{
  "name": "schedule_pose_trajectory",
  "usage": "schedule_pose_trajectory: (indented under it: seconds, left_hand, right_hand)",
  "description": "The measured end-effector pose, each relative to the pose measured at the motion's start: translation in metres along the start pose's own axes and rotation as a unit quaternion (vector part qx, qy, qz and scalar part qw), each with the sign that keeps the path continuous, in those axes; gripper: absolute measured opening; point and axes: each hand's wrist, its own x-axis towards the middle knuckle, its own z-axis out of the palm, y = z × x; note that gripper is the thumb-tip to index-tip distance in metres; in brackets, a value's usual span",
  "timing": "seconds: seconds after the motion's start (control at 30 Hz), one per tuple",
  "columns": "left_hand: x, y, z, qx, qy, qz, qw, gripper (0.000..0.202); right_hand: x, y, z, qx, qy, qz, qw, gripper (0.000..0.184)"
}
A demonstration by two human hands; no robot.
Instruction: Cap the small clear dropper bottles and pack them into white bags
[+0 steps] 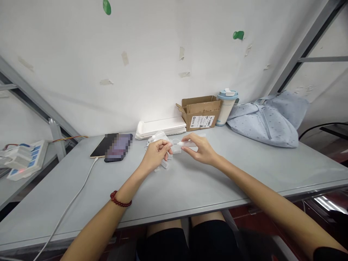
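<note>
My left hand (156, 154) is closed in a pinch at the near end of a thin dark pin-like piece (175, 144); whatever else its fingertips hold is too small to make out. Facing it, my right hand (202, 149) grips a small translucent tube with a white tip (180, 144) between thumb and index finger. The tip points left and meets the thin piece. Beneath and beside my left hand lie several clear plastic pieces (164, 164). A white bundle with a thin cord (160, 136) sits just behind the left hand.
At the wall stand a stack of white envelopes (160, 125), an open cardboard box (202, 112) and a blue-lidded cup (226, 108). A light-blue cloth bag (268, 121) lies right. Two phones (119, 145) lie left, with a white cable (78, 192); a power strip (29, 161) is farther left.
</note>
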Motion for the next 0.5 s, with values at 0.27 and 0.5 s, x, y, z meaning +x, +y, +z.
schedule_pose_trajectory:
  seconds: [0.27,0.5]
  left_hand:
    - [-0.0015,0.0024,0.0008,-0.111,-0.033,-0.056,0.992,0.028]
    - [-0.0018,-0.0006,0.0,-0.137,-0.049,-0.074,0.987,0.03]
  right_hand:
    - [-0.0001,-0.0038,0.0003,0.01,0.0,-0.001,1.0,0.013]
    - [-0.0007,-0.0036,0.0007,0.015,-0.007,0.0,1.0,0.014]
